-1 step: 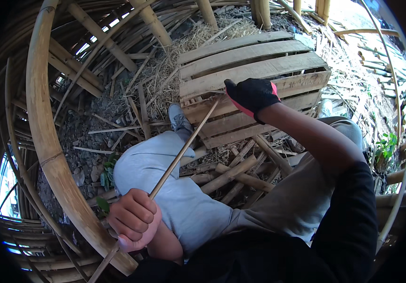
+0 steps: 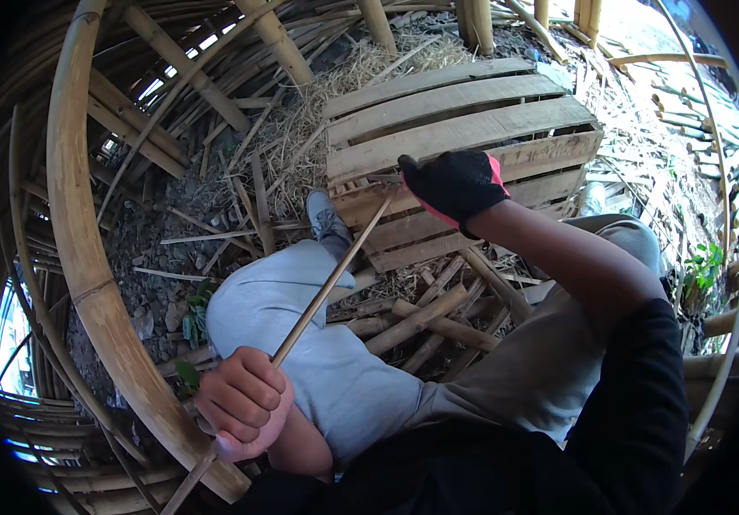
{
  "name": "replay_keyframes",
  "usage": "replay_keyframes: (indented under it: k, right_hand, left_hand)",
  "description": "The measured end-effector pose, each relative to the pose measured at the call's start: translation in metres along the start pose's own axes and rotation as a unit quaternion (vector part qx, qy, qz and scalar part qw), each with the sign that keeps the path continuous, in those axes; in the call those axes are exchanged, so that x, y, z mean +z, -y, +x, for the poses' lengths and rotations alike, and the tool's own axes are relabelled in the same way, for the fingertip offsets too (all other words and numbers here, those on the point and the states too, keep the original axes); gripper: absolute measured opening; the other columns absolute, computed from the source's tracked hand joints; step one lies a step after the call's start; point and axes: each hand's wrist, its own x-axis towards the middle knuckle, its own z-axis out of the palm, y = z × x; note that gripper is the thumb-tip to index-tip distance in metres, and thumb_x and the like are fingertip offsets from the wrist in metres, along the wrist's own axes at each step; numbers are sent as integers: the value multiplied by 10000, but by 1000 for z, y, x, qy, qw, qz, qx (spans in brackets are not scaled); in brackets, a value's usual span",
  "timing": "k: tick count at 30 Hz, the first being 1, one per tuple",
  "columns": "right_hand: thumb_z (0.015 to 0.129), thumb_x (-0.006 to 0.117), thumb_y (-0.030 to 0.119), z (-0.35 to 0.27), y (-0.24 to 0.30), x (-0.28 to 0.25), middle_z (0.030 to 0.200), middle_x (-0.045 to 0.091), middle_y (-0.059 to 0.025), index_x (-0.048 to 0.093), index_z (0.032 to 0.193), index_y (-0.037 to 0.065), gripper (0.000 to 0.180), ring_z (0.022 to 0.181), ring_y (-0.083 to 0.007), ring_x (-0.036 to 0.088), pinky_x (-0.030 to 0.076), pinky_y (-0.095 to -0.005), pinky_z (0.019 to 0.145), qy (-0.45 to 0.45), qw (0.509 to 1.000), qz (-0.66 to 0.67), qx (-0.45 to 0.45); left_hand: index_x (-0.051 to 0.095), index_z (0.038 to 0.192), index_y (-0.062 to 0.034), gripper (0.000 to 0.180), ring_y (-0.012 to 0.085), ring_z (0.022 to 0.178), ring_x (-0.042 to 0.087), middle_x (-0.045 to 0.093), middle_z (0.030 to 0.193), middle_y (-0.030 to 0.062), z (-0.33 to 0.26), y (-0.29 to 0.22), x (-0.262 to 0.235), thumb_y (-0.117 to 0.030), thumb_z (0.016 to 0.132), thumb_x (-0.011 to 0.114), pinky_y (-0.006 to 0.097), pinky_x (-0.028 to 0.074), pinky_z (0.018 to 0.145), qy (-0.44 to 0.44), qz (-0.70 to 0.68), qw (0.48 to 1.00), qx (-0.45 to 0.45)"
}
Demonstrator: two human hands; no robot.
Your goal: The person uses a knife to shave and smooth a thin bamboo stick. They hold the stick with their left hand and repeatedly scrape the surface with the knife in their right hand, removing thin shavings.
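Bamboo strip (image 2: 326,287) runs slantwise across my lap: my bare left hand (image 2: 245,403) keeps a closed grip on its near end, my black-gloved right hand (image 2: 455,184) is fisted at its far tip, over the wooden pallet (image 2: 472,112). I judge I'm midway through working it; next calls for steady tension.

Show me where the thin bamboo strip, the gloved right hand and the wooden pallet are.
thin bamboo strip (image 2: 328,290), head view, middle of its length.
right hand (image 2: 453,182), head view, back of the black glove.
wooden pallet (image 2: 472,124), head view, a bare top slat.
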Motion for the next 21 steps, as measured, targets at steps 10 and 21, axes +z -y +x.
replay_keyframes:
  k: [10, 21]
  right_hand:
    - [1021, 328, 546, 14, -24, 7, 856, 730, -172, 760, 885, 94, 640, 849, -362, 705, 529, -454, 788, -25, 994, -60, 89]
    - [999, 464, 543, 4, -30, -21, 939, 724, -143, 718, 1069, 136, 485, 894, -336, 704, 547, -440, 788, -52, 998, -6, 21]
  left_hand:
    - [253, 422, -168, 620, 56, 307, 188, 222, 374, -76, 0, -2, -3, -201, 1003, 470, 222, 186, 393, -18, -2, 1000, -7]
    - [261, 430, -169, 598, 57, 320, 173, 225, 383, -76, -2, -2, -8, -207, 988, 472, 223, 182, 407, -36, 0, 999, -13]
